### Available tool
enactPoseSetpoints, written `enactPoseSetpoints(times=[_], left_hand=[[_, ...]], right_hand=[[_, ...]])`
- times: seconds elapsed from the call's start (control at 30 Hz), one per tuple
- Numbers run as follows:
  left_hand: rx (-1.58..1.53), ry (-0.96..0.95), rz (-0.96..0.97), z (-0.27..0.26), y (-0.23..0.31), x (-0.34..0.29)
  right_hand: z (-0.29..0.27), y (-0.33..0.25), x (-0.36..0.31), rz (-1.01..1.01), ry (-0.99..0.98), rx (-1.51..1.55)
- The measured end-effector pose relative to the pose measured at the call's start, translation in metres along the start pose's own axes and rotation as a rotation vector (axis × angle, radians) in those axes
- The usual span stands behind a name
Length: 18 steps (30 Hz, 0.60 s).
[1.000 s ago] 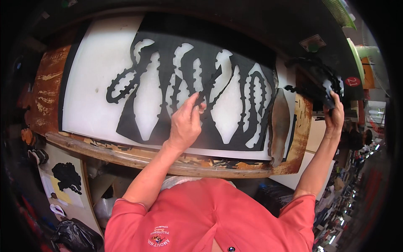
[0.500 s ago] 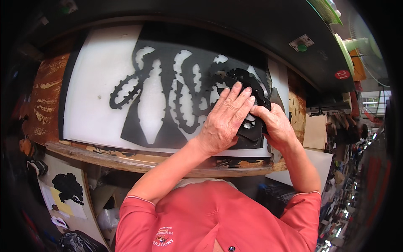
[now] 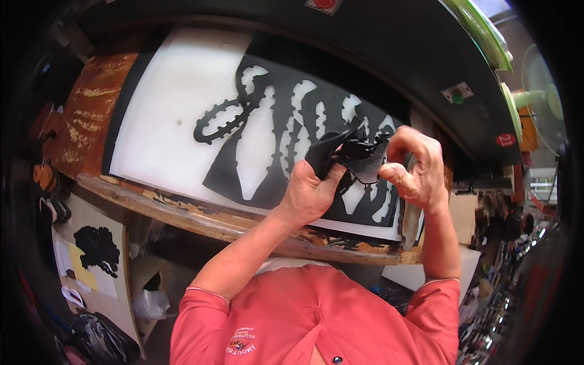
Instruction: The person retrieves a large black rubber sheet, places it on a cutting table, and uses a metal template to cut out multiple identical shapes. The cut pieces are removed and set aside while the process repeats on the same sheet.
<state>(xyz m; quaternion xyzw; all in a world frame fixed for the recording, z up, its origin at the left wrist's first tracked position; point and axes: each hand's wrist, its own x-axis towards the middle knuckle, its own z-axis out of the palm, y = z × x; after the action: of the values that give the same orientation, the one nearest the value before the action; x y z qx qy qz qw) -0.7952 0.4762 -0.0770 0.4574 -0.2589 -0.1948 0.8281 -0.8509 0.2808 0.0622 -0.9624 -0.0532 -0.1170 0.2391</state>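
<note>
My left hand point(image 3: 307, 191) grips a bundle of thin black cut pieces point(image 3: 365, 161), raised above the work surface. Some pieces fan out at differing angles; the nearest one has a fine textured face. Close against the bundle's right side is my right hand point(image 3: 420, 167), its fingers curled and its thumb apart from them at the textured piece's edge. Beneath both hands lies a black sheet point(image 3: 222, 173) with long pointed openings and notched, strap-like outlines cut through it. The sheet rests on a white board point(image 3: 155, 115), which shows through the openings.
A dark machine beam with a green button point(image 3: 457, 97) and a red button point(image 3: 323, 3) spans the far side. A worn wooden rail point(image 3: 182, 213) edges the near side. At lower left, a black cut-out clump point(image 3: 97, 252) is on a pale panel. A fan point(image 3: 538, 91) stands at far right.
The black pieces have been lifted off the sheet into my left hand, which has turned from lying flat over them to gripping. My right hand has risen and moved right. The view has shifted.
</note>
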Motion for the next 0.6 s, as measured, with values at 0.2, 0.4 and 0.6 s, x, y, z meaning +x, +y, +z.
enactPoseSetpoints(times=[0.2,0.4,0.6], left_hand=[[-0.102,0.152,-0.235,0.001,0.022,-0.011],[-0.096,0.197,-0.213,-0.003,0.030,-0.028],[-0.183,0.432,-0.187,-0.011,0.017,-0.048]], right_hand=[[0.063,0.028,0.002,-0.002,0.010,0.537],[0.095,0.035,0.002,0.081,-0.058,0.617],[0.125,0.015,0.003,0.244,-0.029,0.677]])
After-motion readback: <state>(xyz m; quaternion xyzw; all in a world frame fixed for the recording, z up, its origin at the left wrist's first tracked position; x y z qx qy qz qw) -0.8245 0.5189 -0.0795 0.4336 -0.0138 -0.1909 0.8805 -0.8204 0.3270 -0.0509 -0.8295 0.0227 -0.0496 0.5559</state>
